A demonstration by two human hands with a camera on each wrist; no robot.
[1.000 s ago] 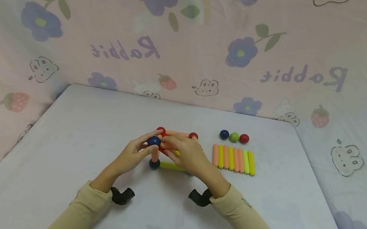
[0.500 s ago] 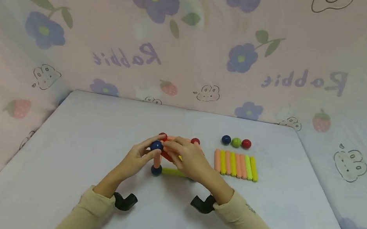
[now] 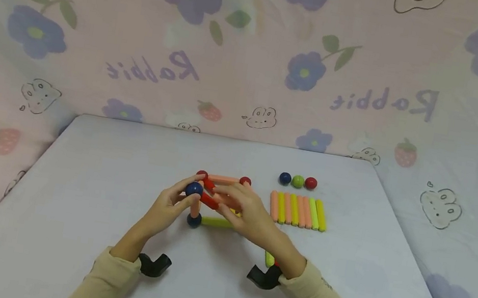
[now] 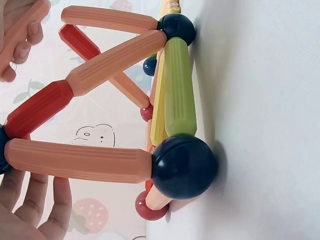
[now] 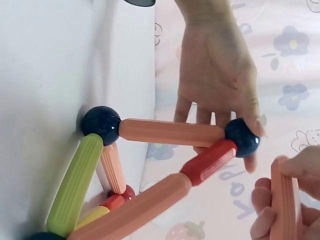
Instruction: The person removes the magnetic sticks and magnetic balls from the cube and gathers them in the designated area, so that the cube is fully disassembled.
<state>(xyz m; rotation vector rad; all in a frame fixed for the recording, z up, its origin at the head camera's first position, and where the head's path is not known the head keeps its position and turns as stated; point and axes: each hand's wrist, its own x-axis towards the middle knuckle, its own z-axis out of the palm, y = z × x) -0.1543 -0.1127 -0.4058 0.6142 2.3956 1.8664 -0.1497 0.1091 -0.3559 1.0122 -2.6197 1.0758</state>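
A frame of ribbed magnetic sticks and balls stands on the table. My left hand pinches its raised blue ball between thumb and fingers. Below that ball, an upright salmon stick meets a lower blue ball. A short red stick slants from the raised ball and joins a longer salmon stick. A green stick links two lower blue balls. My right hand pinches a separate salmon stick, mostly hidden in the head view, apart from the raised ball.
Blue, green and red balls line up at the back right. In front of them lies a row of several coloured sticks. A yellow-green stick and a red one show partly beside my right wrist. Patterned cloth surrounds the white table.
My right hand has drawn slightly away from the raised ball, exposing more of the red stick. Stick ends now show beside my right wrist. My left hand keeps its hold on the ball.
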